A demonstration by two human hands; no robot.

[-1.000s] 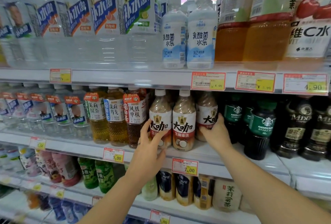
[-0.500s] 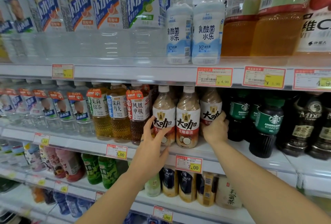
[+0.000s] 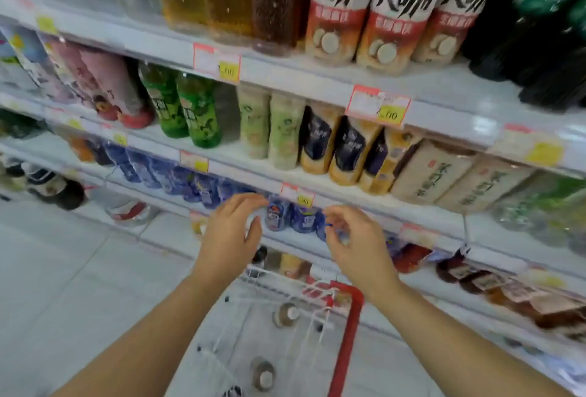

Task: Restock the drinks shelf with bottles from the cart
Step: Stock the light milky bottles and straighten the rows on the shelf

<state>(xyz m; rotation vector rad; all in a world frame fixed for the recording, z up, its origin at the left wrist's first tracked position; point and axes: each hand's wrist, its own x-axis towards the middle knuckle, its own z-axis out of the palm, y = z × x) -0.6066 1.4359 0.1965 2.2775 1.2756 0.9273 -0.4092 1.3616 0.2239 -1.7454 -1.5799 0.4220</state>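
Observation:
Three milk-coffee bottles (image 3: 391, 15) with white-and-red labels stand side by side on the upper drinks shelf (image 3: 317, 79) at top right. My left hand (image 3: 230, 238) and my right hand (image 3: 355, 242) hover empty, fingers spread, well below that shelf and above the cart (image 3: 345, 333). The cart is a white wire basket with a red handle. Two bottles show in it from above by their caps, one (image 3: 287, 314) higher and one (image 3: 263, 374) lower. The whole frame is motion-blurred.
Below the coffee shelf run further shelves of green bottles (image 3: 187, 108), pale and dark-labelled drinks (image 3: 342, 149) and blue-labelled bottles (image 3: 190, 184). Dark bottles (image 3: 539, 31) stand right of the coffee. White tiled floor (image 3: 63, 285) lies to the left.
Both hands have let go of the coffee bottles on the shelf and dropped down toward the cart. My view has tilted downward, bringing the lower shelves and the cart into sight.

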